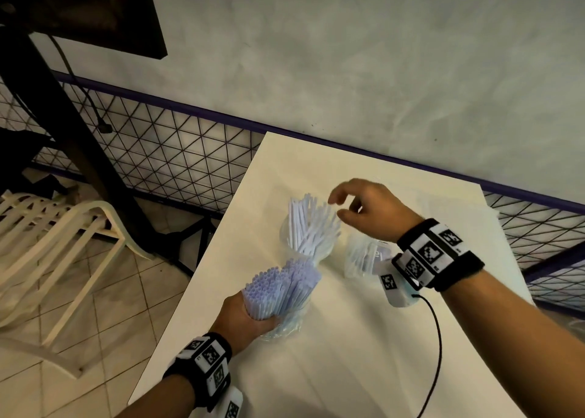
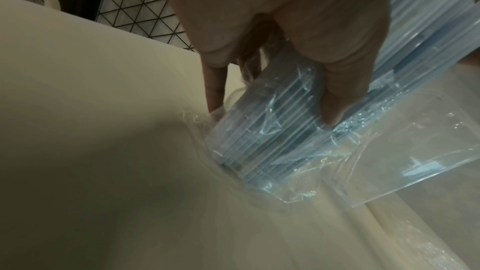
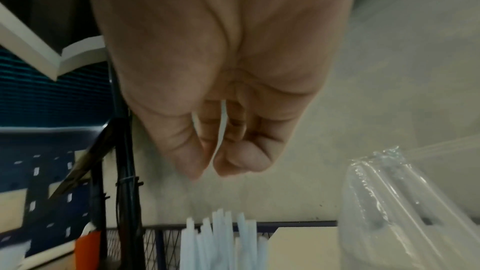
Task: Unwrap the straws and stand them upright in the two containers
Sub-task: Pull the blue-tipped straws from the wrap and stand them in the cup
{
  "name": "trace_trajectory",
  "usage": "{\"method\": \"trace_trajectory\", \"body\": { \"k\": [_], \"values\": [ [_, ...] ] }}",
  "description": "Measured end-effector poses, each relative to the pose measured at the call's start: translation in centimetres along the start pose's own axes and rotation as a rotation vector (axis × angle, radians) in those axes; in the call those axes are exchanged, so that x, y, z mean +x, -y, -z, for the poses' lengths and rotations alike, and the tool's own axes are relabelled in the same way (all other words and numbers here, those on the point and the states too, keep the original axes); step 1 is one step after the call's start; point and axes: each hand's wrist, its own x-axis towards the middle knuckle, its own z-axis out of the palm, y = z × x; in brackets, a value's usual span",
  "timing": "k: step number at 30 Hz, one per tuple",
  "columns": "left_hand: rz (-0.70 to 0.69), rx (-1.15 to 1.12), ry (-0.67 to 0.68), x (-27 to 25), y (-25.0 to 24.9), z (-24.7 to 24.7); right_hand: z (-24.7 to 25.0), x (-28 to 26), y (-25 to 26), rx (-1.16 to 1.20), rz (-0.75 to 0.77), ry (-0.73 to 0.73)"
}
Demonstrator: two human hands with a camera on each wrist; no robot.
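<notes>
Left hand (image 1: 245, 314): at 7 o'clock on the table (image 1: 364, 338), forearm entering from the bottom edge, wrist band with printed markers. Fingers and thumb wrapped round a thick bundle of pale blue straws (image 1: 278, 286), open ends facing the head camera. In the left wrist view the fingers (image 2: 335, 108) press on the bundle (image 2: 262, 132) through crinkled clear wrapper (image 2: 298, 174), its lower end touching the table (image 2: 103, 151).

Right hand (image 1: 364, 208): raised above the table centre, forearm entering from 4 o'clock, wrist band with markers and a black cable (image 1: 435, 354). Fingers loosely curled, thumb and forefinger close together; nothing held. In the right wrist view the hand (image 3: 226, 89) hangs just above the straw tips (image 3: 223, 233), not touching.

First container (image 1: 289, 230): clear, near table centre, at 12 o'clock from the left hand; white straws (image 1: 311, 224) stand in it, fanned.

Second container (image 1: 364, 257): clear, just beside the first at 3 o'clock, partly hidden under the right wrist; contents unclear. Clear plastic (image 3: 405, 213) shows at 4 o'clock in the right wrist view.

Surroundings: wire mesh fence (image 1: 177, 154), white chair (image 1: 60, 243) at 9 o'clock.
</notes>
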Motion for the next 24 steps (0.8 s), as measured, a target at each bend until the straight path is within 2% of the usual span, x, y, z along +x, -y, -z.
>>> {"method": "trace_trajectory", "body": {
  "k": [3, 6, 10, 14, 16, 20, 24],
  "values": [
    [-0.003, -0.001, 0.006, 0.2, 0.3, 0.1, -1.0, -1.0, -0.1, -0.119, -0.004, 0.181],
    [0.001, 0.009, 0.004, 0.3, 0.5, 0.1, -2.4, -0.9, -0.1, -0.201, -0.021, 0.255],
    [0.009, 0.002, 0.002, 0.2, 0.3, 0.1, -3.3, -0.1, 0.0, -0.173, 0.003, 0.248],
    [0.006, 0.008, -0.013, 0.2, 0.3, 0.0, -3.1, 1.2, 0.3, 0.013, -0.018, 0.128],
    [0.004, 0.010, -0.008, 0.2, 0.3, 0.1, -2.7, 1.8, 0.7, 0.120, -0.046, 0.133],
    [-0.006, 0.012, -0.006, 0.2, 0.2, 0.1, -2.6, 2.6, 1.7, 0.137, -0.022, 0.333],
    [-0.017, 0.000, 0.005, 0.3, 0.5, 0.1, -3.0, 3.1, 2.4, 0.124, 0.035, 0.451]
  ]
}}
